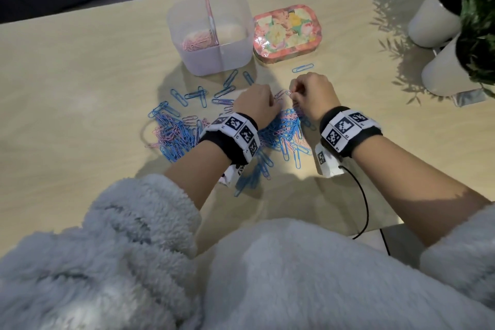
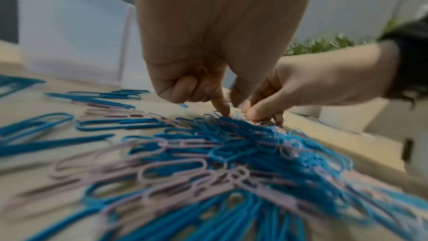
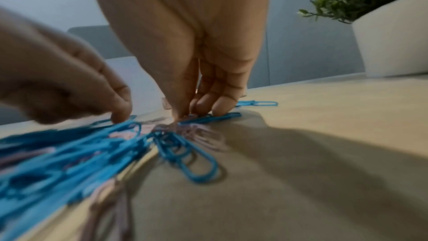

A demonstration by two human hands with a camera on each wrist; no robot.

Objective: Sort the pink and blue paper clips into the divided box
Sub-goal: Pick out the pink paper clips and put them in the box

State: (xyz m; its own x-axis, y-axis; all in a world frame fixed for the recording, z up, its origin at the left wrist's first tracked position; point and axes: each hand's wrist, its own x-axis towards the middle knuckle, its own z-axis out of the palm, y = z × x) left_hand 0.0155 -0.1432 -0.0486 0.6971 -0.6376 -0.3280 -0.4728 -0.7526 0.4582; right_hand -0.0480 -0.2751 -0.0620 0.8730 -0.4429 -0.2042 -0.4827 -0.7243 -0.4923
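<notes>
A translucent divided box (image 1: 233,48) stands at the back of the table, with pink clips (image 1: 197,41) in its left compartment. A mixed pile of pink and blue paper clips (image 1: 179,134) spreads across the table in front of it and under both wrists. My left hand (image 1: 257,104) is over the pile with most fingers curled. In the left wrist view its index finger (image 2: 223,111) presses down on the clips. My right hand (image 1: 294,94) pinches a pink paper clip (image 1: 288,94) at the pile's far edge, seen close in the right wrist view (image 3: 185,115).
A floral tin (image 1: 286,32) sits right of the box, with a lone blue clip (image 1: 302,67) in front of it. Two white plant pots (image 1: 434,21) (image 1: 450,69) stand at the far right. A black cable (image 1: 361,195) trails from the right wrist off the table's near edge.
</notes>
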